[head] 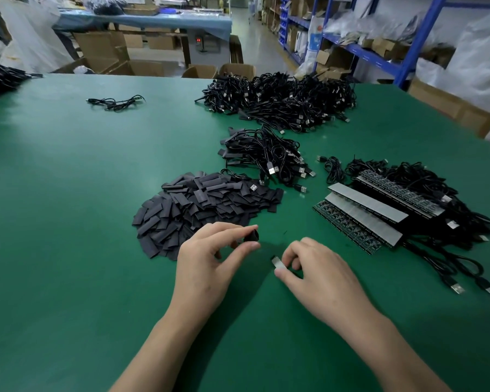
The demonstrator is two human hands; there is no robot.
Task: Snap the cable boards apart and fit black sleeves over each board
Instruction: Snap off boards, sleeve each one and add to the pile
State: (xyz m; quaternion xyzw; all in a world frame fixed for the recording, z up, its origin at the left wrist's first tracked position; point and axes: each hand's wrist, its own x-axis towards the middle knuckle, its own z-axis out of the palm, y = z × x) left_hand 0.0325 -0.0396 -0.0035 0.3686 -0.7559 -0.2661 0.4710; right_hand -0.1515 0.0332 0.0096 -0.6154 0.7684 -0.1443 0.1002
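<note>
Left fingers (248, 246) pinch black sleeve (252, 235); right fingers (284, 273) pinch board (276, 261).

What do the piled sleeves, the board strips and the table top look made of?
Piled sleeves: matte black, flat and thin, likely flexible plastic tubing, perhaps heat-shrink. Board strips: rigid dark circuit board, with a dull grey backing layer of unclear material. Table top: smooth green mat, faint sheen, probably rubber or vinyl.

A factory assembly floor: green worktable (68, 193), heaped cables (280, 100), blue storage racks (379, 55), cardboard cartons (142, 66).
</note>
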